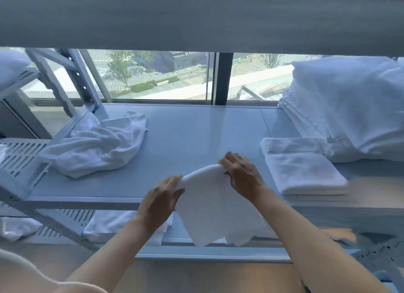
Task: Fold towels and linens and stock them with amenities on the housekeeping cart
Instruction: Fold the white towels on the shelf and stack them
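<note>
1. Terry cloth, white and soft-napped, makes up the towel (215, 205) held over the front edge of the grey shelf (192, 135), a smooth, flat, matte board.
2. Left hand (160, 202) grips the towel's upper left corner, fingers curled round the folded edge.
3. Right hand (240, 174) pinches the upper right corner, fingers bent over the cloth and thumb under it.
4. Top edge of the towel is a rounded fold running between the hands, rising toward the right; the cloth's long axis hangs downward from it, past the shelf's front edge, ending in loose, uneven corners.
5. Crumpled towel (98, 148), the same nubby white cloth, lies in a rumpled heap on the shelf's left part, well apart from the hands.
6. Folded towel (303, 170), a flat rectangle, sits on the shelf's right part, just beside the right hand.
7. Stack of linens (345, 109), smoother and thinly layered, rises behind the folded towel at the shelf's right end.
</note>
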The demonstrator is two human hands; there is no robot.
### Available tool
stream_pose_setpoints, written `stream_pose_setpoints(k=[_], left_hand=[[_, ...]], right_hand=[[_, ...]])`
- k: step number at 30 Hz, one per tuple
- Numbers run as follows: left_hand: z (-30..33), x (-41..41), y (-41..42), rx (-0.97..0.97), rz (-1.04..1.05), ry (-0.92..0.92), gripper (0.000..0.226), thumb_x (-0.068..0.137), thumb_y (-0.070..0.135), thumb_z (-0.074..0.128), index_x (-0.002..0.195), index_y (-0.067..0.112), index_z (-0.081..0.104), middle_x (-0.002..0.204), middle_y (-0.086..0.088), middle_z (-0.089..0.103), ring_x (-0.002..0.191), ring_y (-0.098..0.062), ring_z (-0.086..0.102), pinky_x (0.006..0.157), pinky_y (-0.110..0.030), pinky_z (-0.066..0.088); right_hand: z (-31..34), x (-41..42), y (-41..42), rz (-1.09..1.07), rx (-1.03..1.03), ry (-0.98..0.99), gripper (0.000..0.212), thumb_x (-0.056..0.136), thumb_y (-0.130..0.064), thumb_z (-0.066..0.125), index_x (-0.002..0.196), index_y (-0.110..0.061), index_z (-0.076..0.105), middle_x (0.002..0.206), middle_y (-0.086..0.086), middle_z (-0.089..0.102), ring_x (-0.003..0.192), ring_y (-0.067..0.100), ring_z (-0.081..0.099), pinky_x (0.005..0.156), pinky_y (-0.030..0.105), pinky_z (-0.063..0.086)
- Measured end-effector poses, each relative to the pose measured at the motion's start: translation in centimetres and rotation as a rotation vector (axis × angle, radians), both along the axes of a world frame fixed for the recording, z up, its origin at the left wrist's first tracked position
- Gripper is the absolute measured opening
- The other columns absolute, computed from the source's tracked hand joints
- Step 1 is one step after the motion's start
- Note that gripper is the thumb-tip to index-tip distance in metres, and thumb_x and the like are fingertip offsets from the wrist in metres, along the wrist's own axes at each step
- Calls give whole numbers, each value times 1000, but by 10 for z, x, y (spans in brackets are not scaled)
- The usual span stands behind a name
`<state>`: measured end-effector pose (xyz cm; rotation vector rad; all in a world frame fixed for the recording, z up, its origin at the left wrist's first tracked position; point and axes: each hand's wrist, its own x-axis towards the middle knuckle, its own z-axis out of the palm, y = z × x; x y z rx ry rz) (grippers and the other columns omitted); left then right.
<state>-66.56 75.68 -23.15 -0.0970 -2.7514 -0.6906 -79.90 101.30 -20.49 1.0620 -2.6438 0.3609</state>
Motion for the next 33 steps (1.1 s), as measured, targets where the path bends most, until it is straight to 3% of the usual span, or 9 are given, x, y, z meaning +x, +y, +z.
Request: stream_pose_setpoints(k=[10, 13, 17, 20, 23, 25, 27, 30, 33], left_hand=[[0, -46, -88, -45, 33, 79, 46, 91, 6, 69, 134, 18, 57, 132, 2, 57, 112, -27, 59, 79, -43, 57], [-4, -62, -109, -77, -102, 26, 48, 85, 6, 72, 131, 19, 62, 136, 0, 57, 116, -27, 59, 89, -44, 55], [-18, -86, -119, -166, -371, -149, 57, 78, 14, 70, 133, 28, 64, 149, -4, 51, 133, -28, 50, 105, -41, 48], [-35, -97, -121, -174, -458, -248, 56, 87, 28, 68, 142, 35, 58, 161, 1, 38, 146, -24, 38, 113, -39, 42], [-45, -102, -118, -152, -438, -272, 53, 93, 34, 66, 145, 41, 53, 165, 10, 30, 147, -19, 35, 106, -40, 48], [-48, -98, -108, -154, -410, -265, 49, 96, 37, 65, 144, 41, 54, 164, 10, 32, 139, -23, 41, 98, -42, 53], [-48, -89, -94, -159, -374, -228, 45, 94, 38, 67, 139, 37, 59, 158, 4, 44, 121, -30, 53, 82, -43, 58], [-44, -72, -74, -273, -351, -181, 46, 76, 33, 83, 120, 32, 68, 123, -1, 66, 88, -29, 62, 51, -37, 55], [-45, -68, -59, -346, -355, -136, 54, 61, 30, 88, 113, 29, 70, 99, -1, 64, 79, -27, 60, 52, -36, 51]], right_hand=[[9, -83, -93, -108, -46, 62, 57, 74, 15, 59, 124, -12, 67, 121, 5, 62, 109, 31, 57, 94, 42, 41], [-1, -77, -112, -143, -53, 16, 44, 81, 14, 61, 117, -9, 71, 120, 6, 64, 106, 31, 62, 88, 39, 44], [-20, -37, -115, -210, -42, -192, 19, 93, -7, 61, 108, -12, 72, 121, 4, 63, 108, 31, 62, 86, 40, 50], [-34, 7, -117, -302, -8, -336, 25, 96, -29, 59, 116, -16, 68, 127, 0, 58, 116, 27, 57, 96, 43, 47], [-53, 54, -133, -350, 67, -296, 55, 89, -60, 53, 128, -22, 59, 136, 1, 55, 118, 26, 52, 97, 45, 45], [-66, 70, -140, -384, 128, -240, 70, 83, -64, 53, 139, -22, 51, 145, 5, 51, 128, 27, 48, 104, 49, 41], [-70, 69, -135, -428, 191, -242, 75, 82, -54, 56, 148, -21, 43, 153, 7, 44, 141, 29, 41, 113, 52, 33], [-67, 57, -114, -463, 235, -243, 72, 79, -29, 68, 148, -17, 48, 155, 8, 46, 146, 29, 40, 118, 54, 29], [-63, 51, -92, -462, 205, -188, 71, 67, -2, 70, 137, -12, 61, 148, 10, 55, 139, 30, 51, 113, 54, 39]])
